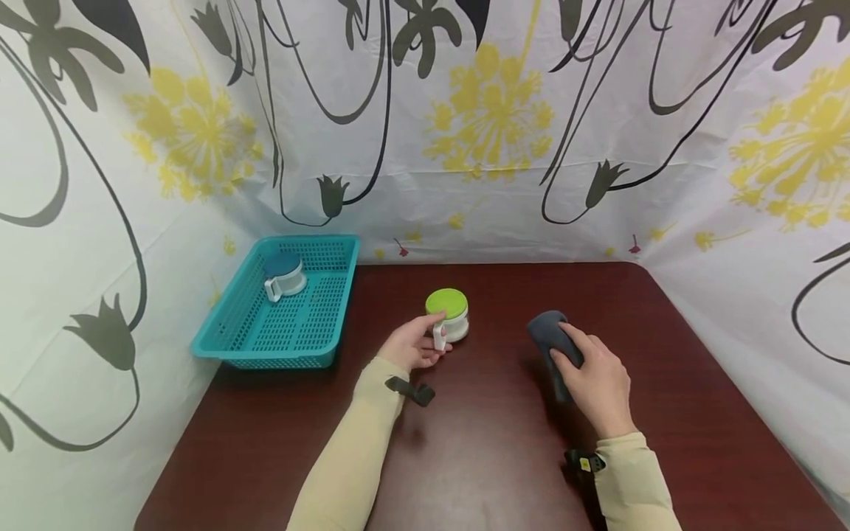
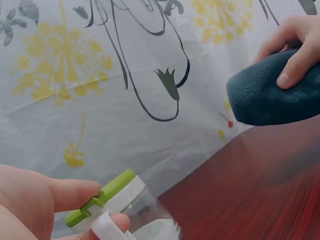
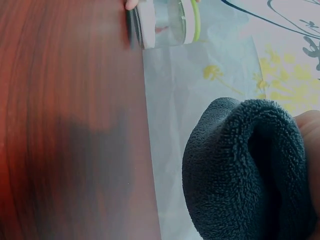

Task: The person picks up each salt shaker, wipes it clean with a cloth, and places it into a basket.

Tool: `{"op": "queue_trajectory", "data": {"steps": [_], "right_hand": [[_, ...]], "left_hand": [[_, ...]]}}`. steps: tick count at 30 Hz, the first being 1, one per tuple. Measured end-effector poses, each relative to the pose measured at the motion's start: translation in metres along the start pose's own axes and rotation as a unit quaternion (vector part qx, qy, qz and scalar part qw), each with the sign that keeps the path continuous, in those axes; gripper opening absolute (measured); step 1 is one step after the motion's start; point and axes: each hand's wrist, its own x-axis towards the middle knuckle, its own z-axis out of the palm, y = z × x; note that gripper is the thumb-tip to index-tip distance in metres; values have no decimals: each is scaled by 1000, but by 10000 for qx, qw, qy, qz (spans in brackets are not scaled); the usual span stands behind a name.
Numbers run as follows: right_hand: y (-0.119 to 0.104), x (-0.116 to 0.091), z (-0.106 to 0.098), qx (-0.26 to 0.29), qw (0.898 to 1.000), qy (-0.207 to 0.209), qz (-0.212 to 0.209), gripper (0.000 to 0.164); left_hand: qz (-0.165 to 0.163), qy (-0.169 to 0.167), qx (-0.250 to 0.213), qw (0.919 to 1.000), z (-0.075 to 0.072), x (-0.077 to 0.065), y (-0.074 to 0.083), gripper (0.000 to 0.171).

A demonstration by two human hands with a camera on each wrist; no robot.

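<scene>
A small clear jar (image 1: pixel 457 329) with a green lid and a white handle stands near the middle of the table. My left hand (image 1: pixel 406 346) holds it by the handle; in the left wrist view the thumb lies against the lid (image 2: pixel 119 188) and a fingertip shows by the handle (image 2: pixel 107 227). Whether the jar's base touches the table is unclear. To the right, my right hand (image 1: pixel 600 380) grips a folded dark grey-blue towel (image 1: pixel 550 335) above the table. The right wrist view shows the towel's thick fold (image 3: pixel 225 170) up close, with most of the hand hidden.
A turquoise plastic basket (image 1: pixel 339 317) sits at the table's back left. Inside it is a similar jar (image 1: pixel 291 280) with a blue lid. A floral-patterned sheet (image 1: pixel 398 147) hangs behind and beside the dark red-brown table (image 1: pixel 478 450).
</scene>
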Motion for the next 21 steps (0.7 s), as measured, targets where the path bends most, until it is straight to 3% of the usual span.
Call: {"op": "queue_trajectory", "data": {"steps": [12,21], "right_hand": [[-17,4,9,142,9996,28,-253,53],[-46,16,15,278,9938,281,-1042,57]], "left_hand": [[752,43,666,9949,5,-42,-6,56],[1484,63,966,9842,9,-69,-17,39]]}}
